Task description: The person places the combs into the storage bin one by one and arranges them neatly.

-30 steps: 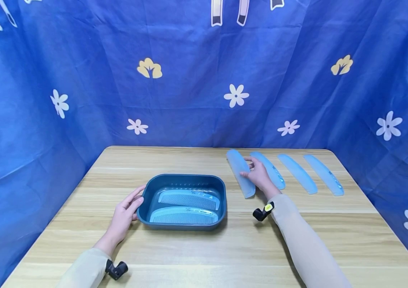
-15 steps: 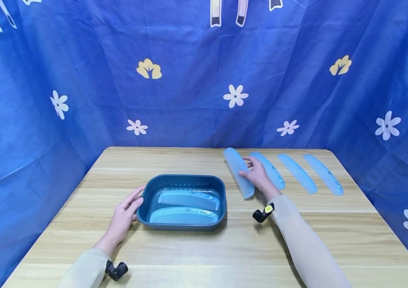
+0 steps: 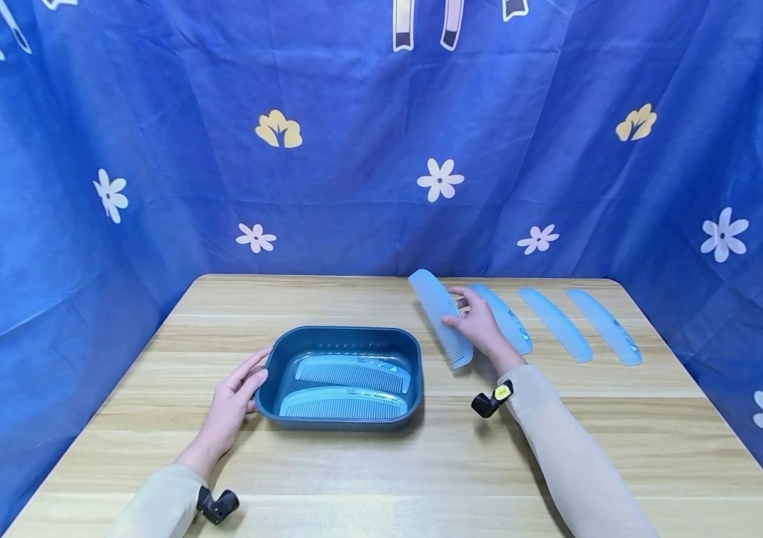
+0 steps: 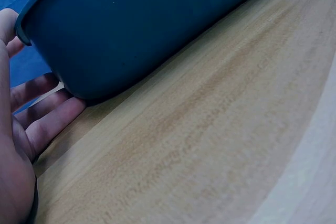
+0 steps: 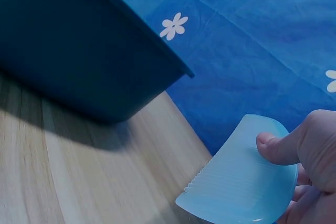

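Observation:
My right hand (image 3: 480, 327) pinches a translucent blue comb (image 3: 440, 317) by its spine, thumb on its face in the right wrist view. That comb (image 5: 236, 177) is tilted, its teeth facing left toward the container. My left hand (image 3: 229, 407) holds the left end of a dark teal rectangular container (image 3: 341, 424). Seen from the left wrist, the thumb is at the rim and the other fingers (image 4: 55, 119) lie low against the wall. Inside the container are two blue combs, a rear comb (image 3: 354, 371) and a front comb (image 3: 344, 403), roughly parallel.
Three more blue combs lie slanted on the wooden table (image 3: 381, 486): a near one (image 3: 505, 321) partly behind my right hand, a middle one (image 3: 556, 325) and a far right one (image 3: 606, 326). A blue patterned curtain (image 3: 354, 187) surrounds the table's back and sides.
The comb in my right hand has lifted and tilted, its far end shifting left and up. The right hand has moved slightly left; the left hand and container stay put.

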